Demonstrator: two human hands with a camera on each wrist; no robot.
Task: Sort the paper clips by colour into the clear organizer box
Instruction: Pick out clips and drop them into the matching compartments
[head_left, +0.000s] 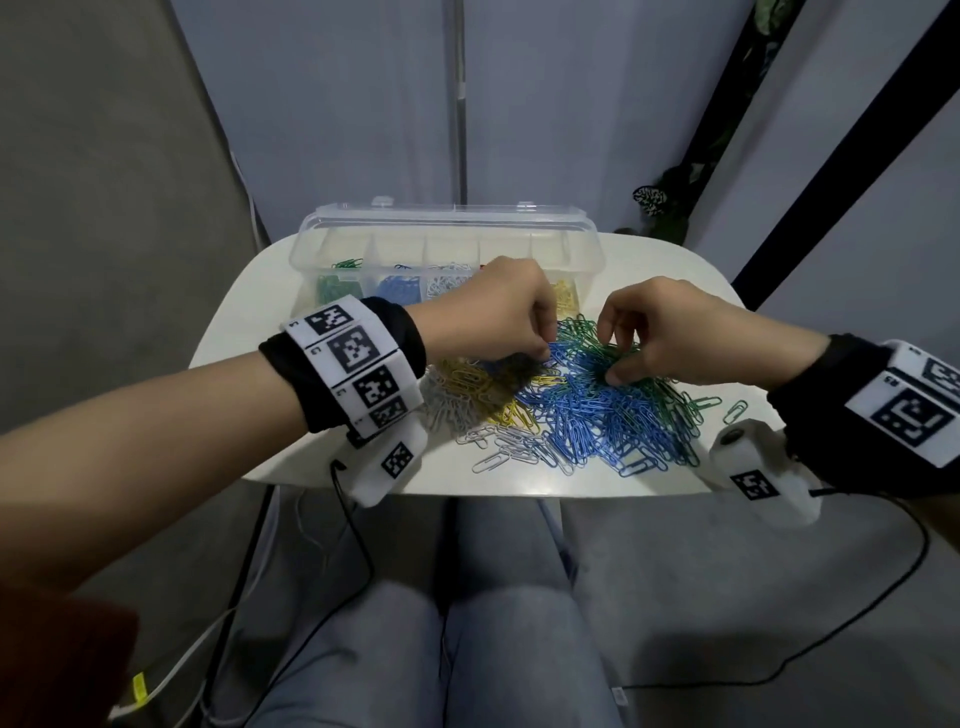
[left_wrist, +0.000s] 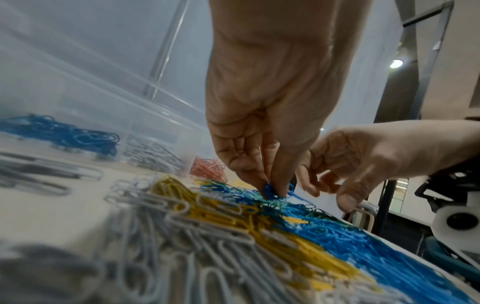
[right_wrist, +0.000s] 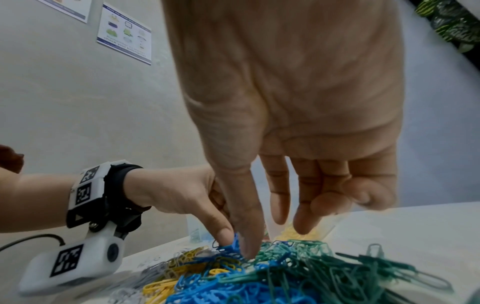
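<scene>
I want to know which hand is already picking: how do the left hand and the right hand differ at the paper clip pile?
The left hand pinches blue paper clips between its fingertips; the right hand shows no clip clearly held. The left hand works where blue meets yellow; the right hand is over the green clips. The left hand's fingers are bunched tight; the right hand's are looser and spread. Both reach down into the mixed pile on the white table.

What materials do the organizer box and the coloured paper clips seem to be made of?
Organizer box: clear, glossy plastic, since sorted clips show through its walls. Paper clips: probably wire with a matte colour coating, judging by thin bent loops in solid blue, yellow, green; the core is not visible.
</scene>
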